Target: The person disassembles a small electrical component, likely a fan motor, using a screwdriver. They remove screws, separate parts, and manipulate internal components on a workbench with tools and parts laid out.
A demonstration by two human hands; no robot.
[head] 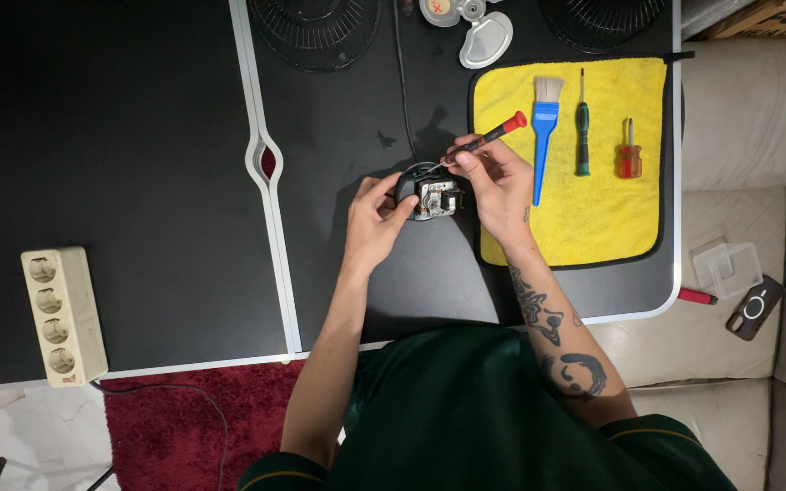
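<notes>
A small black motor unit [431, 194] with exposed metal parts sits on the black table [347, 136]. My left hand [375, 218] grips its left side. My right hand [495, 177] holds a black screwdriver with a red cap [493, 136], its tip pointing down-left onto the top of the motor. A black cable runs from the motor toward the far edge of the table.
A yellow cloth [602, 209] on the right carries a blue brush [545, 127], a green screwdriver [582, 127] and a small orange screwdriver [629, 155]. Two black fan grilles [316, 27] and white plastic parts [484, 36] lie at the back. A beige power strip [61, 314] lies left.
</notes>
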